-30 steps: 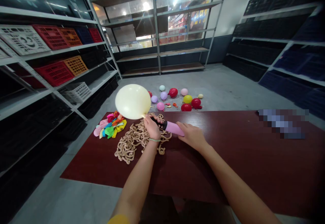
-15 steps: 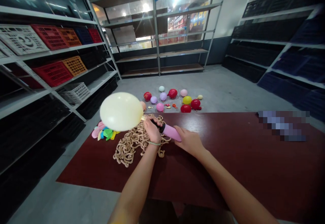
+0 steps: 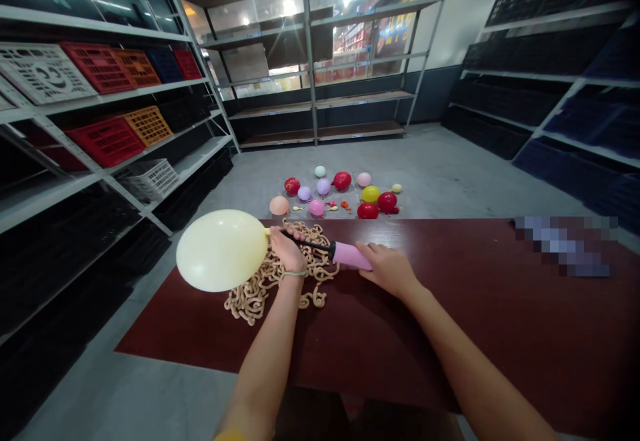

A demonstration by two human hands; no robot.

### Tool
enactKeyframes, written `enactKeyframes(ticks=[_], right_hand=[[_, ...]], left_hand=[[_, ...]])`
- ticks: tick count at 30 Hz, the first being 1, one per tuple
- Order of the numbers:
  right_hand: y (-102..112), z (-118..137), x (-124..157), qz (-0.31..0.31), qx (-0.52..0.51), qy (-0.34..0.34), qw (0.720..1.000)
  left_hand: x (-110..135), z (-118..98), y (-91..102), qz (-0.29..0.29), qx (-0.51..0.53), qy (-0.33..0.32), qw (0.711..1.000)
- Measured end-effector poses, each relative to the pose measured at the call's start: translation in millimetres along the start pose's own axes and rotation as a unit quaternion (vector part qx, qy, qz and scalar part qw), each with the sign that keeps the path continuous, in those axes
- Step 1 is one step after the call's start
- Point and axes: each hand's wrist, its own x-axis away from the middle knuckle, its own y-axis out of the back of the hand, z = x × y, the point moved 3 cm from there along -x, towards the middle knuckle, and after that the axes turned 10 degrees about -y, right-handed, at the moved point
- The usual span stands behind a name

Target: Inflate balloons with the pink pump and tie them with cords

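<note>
A pale yellow inflated balloon (image 3: 223,251) points left over the table. My left hand (image 3: 289,252) is closed round its neck and the black end of a hand balloon pump (image 3: 352,255). A black rod shows between that hand and the pump's pink barrel. My right hand (image 3: 393,270) is wrapped round the right end of the barrel. Beneath my left hand and the balloon lies a tangled pile of beige, curly, rope-like pieces (image 3: 250,300). The joint of balloon and nozzle is partly hidden by my fingers.
The dark red table (image 3: 380,341) spans the foreground, with a pixelated item (image 3: 563,244) at its right. Beyond it, several inflated balloons, among them a yellow balloon (image 3: 371,194), lie on the grey floor. Shelves with crates (image 3: 105,141) stand left; more racks line the back and right.
My hands have moved apart and the pump's black rod now shows extended. The balloon has shifted left and down, covering the small coloured balloons on the table's left. It looks slightly bigger.
</note>
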Motion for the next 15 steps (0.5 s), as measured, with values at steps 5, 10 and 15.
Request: enactKeyframes(ticks=[5, 10, 15], right_hand=[[-8.2, 30.8, 3.7, 0.019, -0.035, -0.021, 0.999], [-2.7, 16.0, 1.5, 0.01, -0.059, 0.015, 0.998], [6.3, -16.2, -1.1, 0.012, -0.054, 0.035, 0.998]], left_hand=[[21.5, 20.4, -6.0, 0.016, -0.007, 0.016, 1.0], [12.5, 12.3, -2.5, -0.001, 0.003, 0.008, 1.0], [-9.2, -7.9, 5.5, -0.042, 0.021, -0.018, 0.999]])
